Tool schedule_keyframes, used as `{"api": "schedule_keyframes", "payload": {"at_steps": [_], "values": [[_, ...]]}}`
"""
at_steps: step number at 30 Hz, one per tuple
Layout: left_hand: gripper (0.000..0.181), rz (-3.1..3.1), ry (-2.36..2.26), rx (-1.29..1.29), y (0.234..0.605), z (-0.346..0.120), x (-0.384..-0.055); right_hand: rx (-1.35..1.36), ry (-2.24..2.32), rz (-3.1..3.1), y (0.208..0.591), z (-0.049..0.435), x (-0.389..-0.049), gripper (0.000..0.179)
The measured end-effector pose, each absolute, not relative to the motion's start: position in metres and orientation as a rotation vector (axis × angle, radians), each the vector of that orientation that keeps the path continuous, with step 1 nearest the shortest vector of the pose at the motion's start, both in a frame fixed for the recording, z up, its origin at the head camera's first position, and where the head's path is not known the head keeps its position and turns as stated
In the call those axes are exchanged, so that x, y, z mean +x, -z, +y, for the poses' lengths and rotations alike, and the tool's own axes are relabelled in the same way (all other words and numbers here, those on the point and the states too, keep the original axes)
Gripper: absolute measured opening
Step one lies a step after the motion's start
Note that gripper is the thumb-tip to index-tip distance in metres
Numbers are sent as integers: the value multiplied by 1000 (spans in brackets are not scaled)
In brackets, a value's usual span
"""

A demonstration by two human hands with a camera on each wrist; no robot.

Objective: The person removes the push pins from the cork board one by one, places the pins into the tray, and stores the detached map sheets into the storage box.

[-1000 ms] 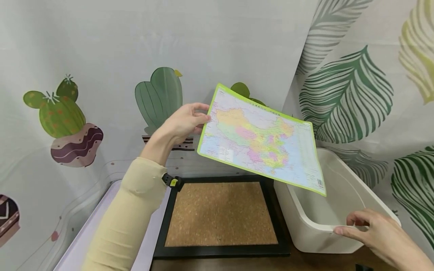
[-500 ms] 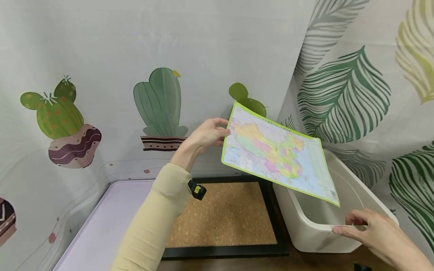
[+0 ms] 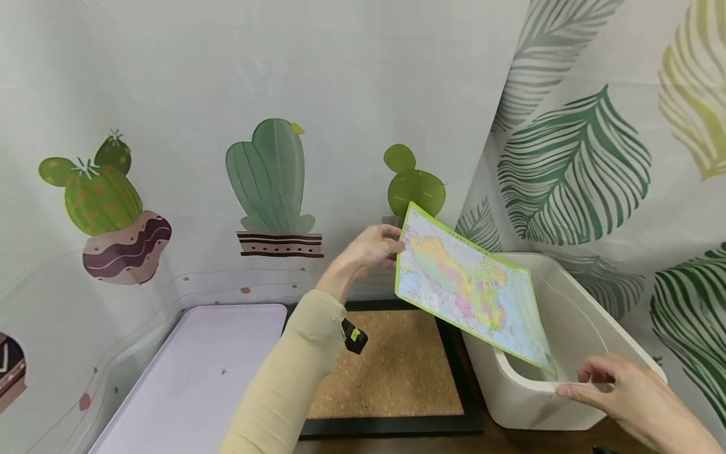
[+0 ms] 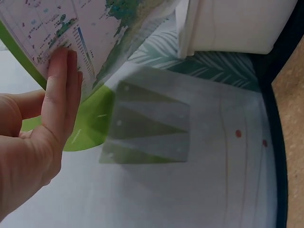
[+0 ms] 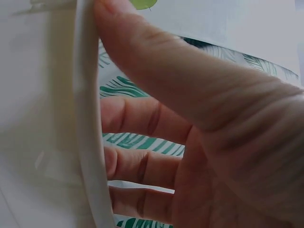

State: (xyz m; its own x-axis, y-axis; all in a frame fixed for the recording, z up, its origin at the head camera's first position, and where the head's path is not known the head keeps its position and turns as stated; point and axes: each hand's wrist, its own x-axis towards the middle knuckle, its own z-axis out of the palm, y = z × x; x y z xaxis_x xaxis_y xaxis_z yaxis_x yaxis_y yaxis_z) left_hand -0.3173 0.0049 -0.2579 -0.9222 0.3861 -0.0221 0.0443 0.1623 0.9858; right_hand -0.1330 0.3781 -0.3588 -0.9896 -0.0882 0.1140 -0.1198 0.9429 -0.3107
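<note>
A sheet with a printed map of China [image 3: 459,277] and a bright green border slants down to the right. My left hand [image 3: 368,252] pinches it at its left edge. The sheet's lower right corner dips into a white plastic bin [image 3: 598,325]. In the left wrist view, fingers of the left hand [image 4: 57,104] lie against the back of the map sheet [image 4: 35,23], which also bears print. My right hand [image 3: 635,391] grips the bin's front rim, and in the right wrist view its thumb touches the rim [image 5: 88,104] while the other fingers reach the wall.
A cork board [image 3: 391,372] in a black frame [image 3: 454,425] lies left of the bin on a dark brown table [image 3: 340,446]. Further left is a pale lilac board [image 3: 198,366]. A curtain [image 3: 351,75] printed with cacti and leaves hangs close behind.
My left hand has moved right and down with the map sheet, whose lower right corner has sunk into the bin. The right hand has stayed on the rim.
</note>
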Motion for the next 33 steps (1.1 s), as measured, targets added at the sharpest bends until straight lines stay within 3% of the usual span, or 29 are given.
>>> {"api": "schedule_keyframes", "payload": {"at_steps": [22,33], "values": [[38,2100,-1897,289,300,49,-319,185,-510,-2962,361,378,-130,31],[31,2032,-1938,274,310,65,-319,145,-525,-3074,358,379,-135,35]]}}
